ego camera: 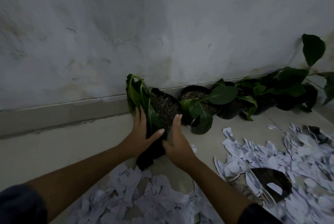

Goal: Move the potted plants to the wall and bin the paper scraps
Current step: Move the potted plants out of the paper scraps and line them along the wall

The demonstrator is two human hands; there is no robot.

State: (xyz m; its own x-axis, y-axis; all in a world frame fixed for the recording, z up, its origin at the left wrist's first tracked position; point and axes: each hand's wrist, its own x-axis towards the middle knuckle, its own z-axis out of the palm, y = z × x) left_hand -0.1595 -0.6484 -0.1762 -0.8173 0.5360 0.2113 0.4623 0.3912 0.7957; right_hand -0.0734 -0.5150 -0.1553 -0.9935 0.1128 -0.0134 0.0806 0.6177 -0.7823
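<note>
Both hands, left hand [142,133] and right hand [178,142], clasp a black potted plant [163,110] at its sides, steadying it by the wall [162,25] beside others; paper scraps [271,160] litter the floor nearby

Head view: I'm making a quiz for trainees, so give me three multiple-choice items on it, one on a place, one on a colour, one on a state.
1. Where do the potted plants stand?
A. In a row along the wall's foot
B. On a shelf
C. In a bin

2. What colour is the held pot?
A. White
B. Black
C. Red

3. How is the held pot?
A. Upside down
B. Lying flat on the scraps
C. Tilted, between both hands

Key: 1 A, their pots line the base of the wall. 2 B, its side is black. 3 C, the left hand and right hand clasp its sides as it leans; paper scraps lie nearer.
</note>
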